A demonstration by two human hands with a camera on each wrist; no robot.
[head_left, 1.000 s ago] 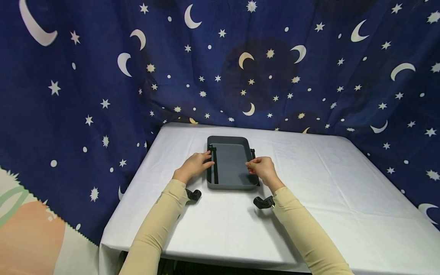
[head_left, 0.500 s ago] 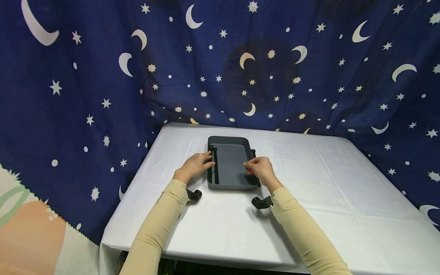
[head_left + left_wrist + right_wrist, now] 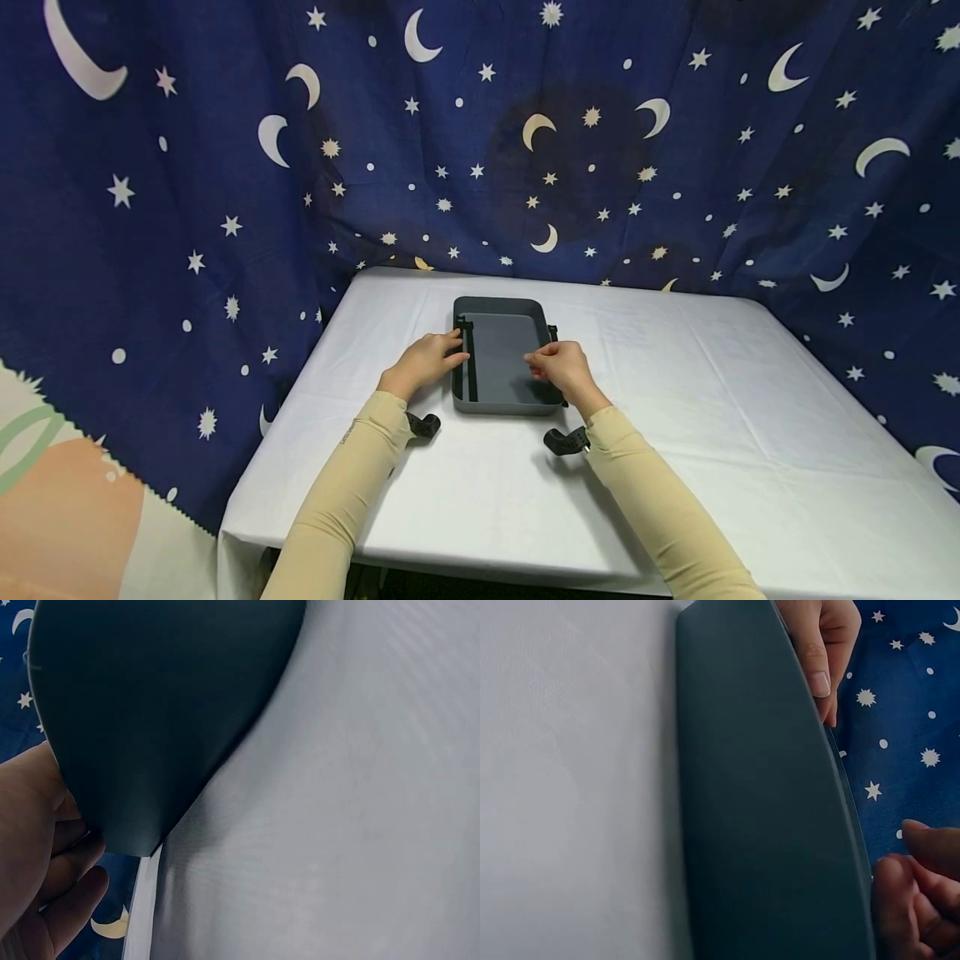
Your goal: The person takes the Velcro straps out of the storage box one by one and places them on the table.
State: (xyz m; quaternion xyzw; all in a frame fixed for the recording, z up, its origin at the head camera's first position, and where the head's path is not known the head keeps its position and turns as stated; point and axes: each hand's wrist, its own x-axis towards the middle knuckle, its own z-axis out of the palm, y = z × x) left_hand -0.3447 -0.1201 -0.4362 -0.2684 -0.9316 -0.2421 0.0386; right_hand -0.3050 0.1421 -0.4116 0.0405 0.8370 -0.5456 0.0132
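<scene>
A shallow grey rectangular tray (image 3: 506,358) with raised walls lies on the white-covered table. My left hand (image 3: 423,358) is at its left wall, gripping the rim, with thumb and forefinger reaching over the edge. A black strip (image 3: 471,367) with a small catch runs along the inside of that wall. Over the right wall is my right hand (image 3: 564,367), fingers curled and thumb close to the forefinger; nothing shows between them. In the right wrist view these right-hand fingers (image 3: 900,900) are right beside the tray's rim. Part of a second black strip (image 3: 552,333) shows outside the right wall.
A white cloth (image 3: 712,400) covers the table. Behind it hangs a dark blue curtain (image 3: 480,142) with moons and stars. Black wrist mounts (image 3: 572,442) stick out from beneath the sleeves, close above the cloth.
My right hand has shifted slightly left, from the right wall inward over the tray. My left hand and the tray stay in place.
</scene>
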